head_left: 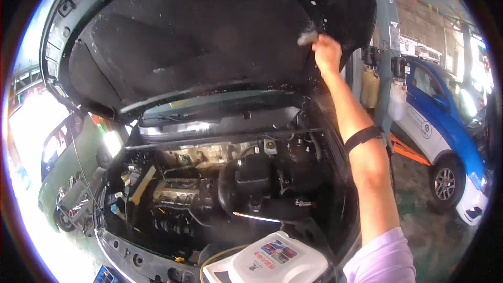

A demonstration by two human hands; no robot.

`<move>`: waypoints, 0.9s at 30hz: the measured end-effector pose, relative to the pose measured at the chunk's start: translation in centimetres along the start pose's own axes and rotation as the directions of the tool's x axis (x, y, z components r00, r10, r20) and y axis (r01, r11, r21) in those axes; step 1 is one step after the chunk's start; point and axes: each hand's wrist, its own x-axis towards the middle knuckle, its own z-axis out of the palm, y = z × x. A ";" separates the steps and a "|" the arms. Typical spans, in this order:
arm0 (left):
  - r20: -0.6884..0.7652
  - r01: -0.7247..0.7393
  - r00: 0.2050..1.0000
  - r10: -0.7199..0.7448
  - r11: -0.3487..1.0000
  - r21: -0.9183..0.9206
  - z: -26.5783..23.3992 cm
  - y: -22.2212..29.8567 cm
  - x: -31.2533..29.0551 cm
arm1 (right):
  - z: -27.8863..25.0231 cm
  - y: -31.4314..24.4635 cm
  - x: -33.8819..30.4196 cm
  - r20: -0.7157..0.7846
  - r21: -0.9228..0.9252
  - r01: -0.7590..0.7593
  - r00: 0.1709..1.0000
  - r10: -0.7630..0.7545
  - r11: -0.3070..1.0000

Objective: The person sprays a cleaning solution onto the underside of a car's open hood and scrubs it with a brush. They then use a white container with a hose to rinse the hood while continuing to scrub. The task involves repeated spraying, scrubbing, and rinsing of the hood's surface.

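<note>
My right hand is raised to the underside of the open hood, its fingers closed around a small brush-like tool with a pale, whitish head. That head is at the dark hood lining, toward its right side, though its exact kind is hard to make out. White flecks dot the lining near it. My bare right forearm, with a black band around it, reaches up from the lower right. My left hand does not show.
Below the hood lies the engine bay. A white machine with a hose stands at the car's front edge, beside a thin pale wand. A lift post with hanging bottles rises right; beyond is a blue-and-white car.
</note>
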 end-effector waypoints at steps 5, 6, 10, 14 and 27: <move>0.165 0.028 0.986 -0.031 0.999 0.022 -0.8 0.8 0.7 | -1.6 -11.9 -0.1 0.024 0.120 0.281 0.958 -0.286 0.952; 0.107 -0.035 0.994 0.029 0.998 0.058 -1.0 0.9 0.7 | -1.8 -13.9 -0.8 0.024 0.122 0.385 0.920 -0.391 0.915; 0.199 0.021 0.979 -0.039 0.996 0.091 -1.1 0.9 0.7 | -3.4 -17.7 -1.0 -0.048 0.067 0.686 0.727 -0.684 0.724; 0.090 -0.045 0.995 0.036 0.995 0.093 -0.9 1.0 0.8 | -5.5 -14.6 0.4 -0.052 -0.047 0.667 0.742 -0.668 0.744; 0.174 -0.052 0.984 0.029 0.991 0.125 -0.1 0.2 0.7 | -6.5 4.5 -4.9 0.087 -0.529 0.163 0.987 -0.138 0.833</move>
